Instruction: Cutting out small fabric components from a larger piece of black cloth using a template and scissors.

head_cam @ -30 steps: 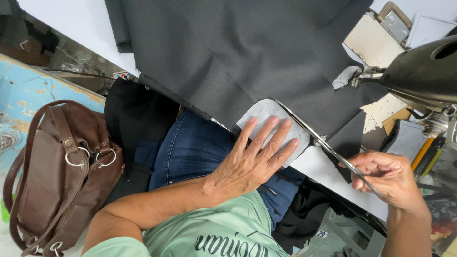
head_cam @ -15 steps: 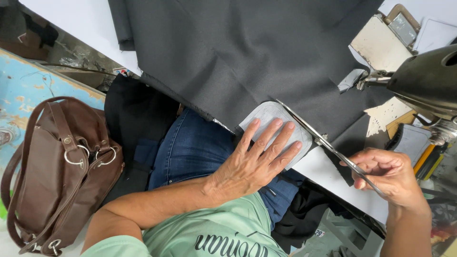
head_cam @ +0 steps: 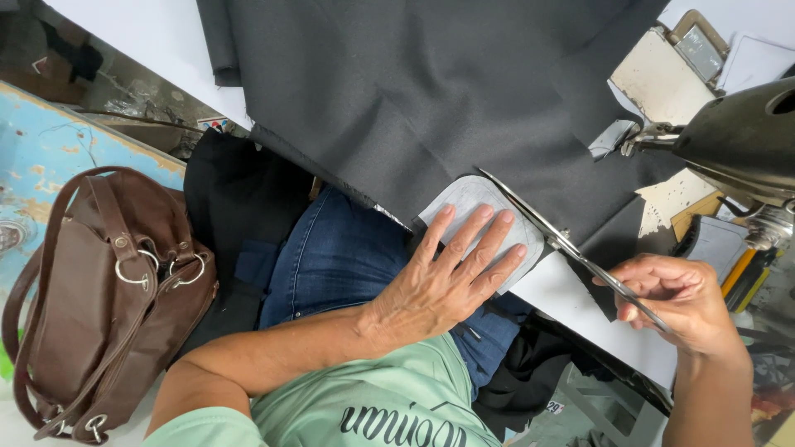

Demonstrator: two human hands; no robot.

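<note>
Left hand point(head_cam: 451, 277), fingers spread, pins the grey pattern piece point(head_cam: 480, 207); right hand point(head_cam: 675, 298) grips scissors point(head_cam: 555, 236) running along its right edge.

Dark grey fabric point(head_cam: 431, 99) is matt woven cloth with a fine, even weave; the pale grey pattern piece point(head_cam: 480, 203) on it looks like stiff matt paper or interfacing, can't tell which, and the scissors point(head_cam: 571, 248) are bare metal with a dull shine. White table point(head_cam: 149, 41) is smooth and matt, the sewing machine point(head_cam: 737, 136) far right is glossy dark painted metal with bright metal fittings. Near left, the brown handbag point(head_cam: 91, 306) looks like smooth, slightly shiny leather with polished metal rings; the jeans point(head_cam: 339, 257) are blue denim.
</note>
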